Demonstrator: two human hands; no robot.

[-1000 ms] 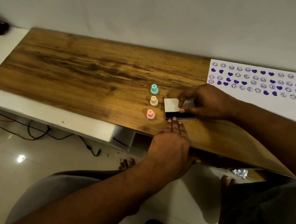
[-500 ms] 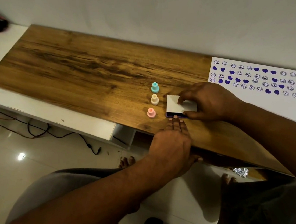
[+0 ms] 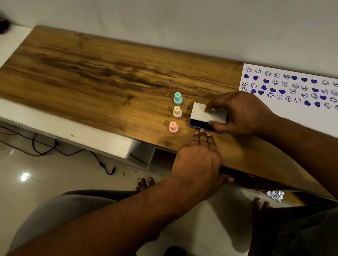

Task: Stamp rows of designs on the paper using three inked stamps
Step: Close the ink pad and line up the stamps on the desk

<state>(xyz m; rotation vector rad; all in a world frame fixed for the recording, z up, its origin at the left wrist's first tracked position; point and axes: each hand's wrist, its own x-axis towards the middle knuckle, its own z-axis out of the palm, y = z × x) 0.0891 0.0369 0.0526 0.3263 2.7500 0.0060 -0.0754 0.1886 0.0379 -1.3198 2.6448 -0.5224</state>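
Near the desk's (image 3: 96, 77) front edge, approx. mid-frame, sits the ink pad (image 3: 202, 126). Its white lid (image 3: 203, 111) covers the far part, and a dark strip of ink shows along the near side.

R hand (image 3: 243, 113) pinches the lid, w/ index tip on top at the far-left and thumb on the near edge. L hand (image 3: 198, 162) comes in from 6 o'clock, flat w/ fingers straight and pressed together. Its fingertips (image 3: 201, 133) touch the pad's near edge, prob. bracing the base.

At 9 o'clock of the pad three stamps stand upright in a row, none held. The teal stamp (image 3: 177, 98) is farthest, the cream stamp (image 3: 177, 112) in the middle, and the pink stamp (image 3: 173, 127) nearest.

At 3 o'clock, well apart from the pad, lies the paper (image 3: 309, 121). Its far part holds rows of purple smileys and hearts, while the near part is bare.

Step in hand: handling the lid, not stamping. Can't tell from this moment whether it's coming off or going on.

If more rows are wanted, the next move needs:
- the lid fully clear and the base held by the L hand so it won't skid
- one stamp picked from 9 o'clock and pressed face-down on the ink
- that stamp carried to 3 o'clock and lined up under the last row
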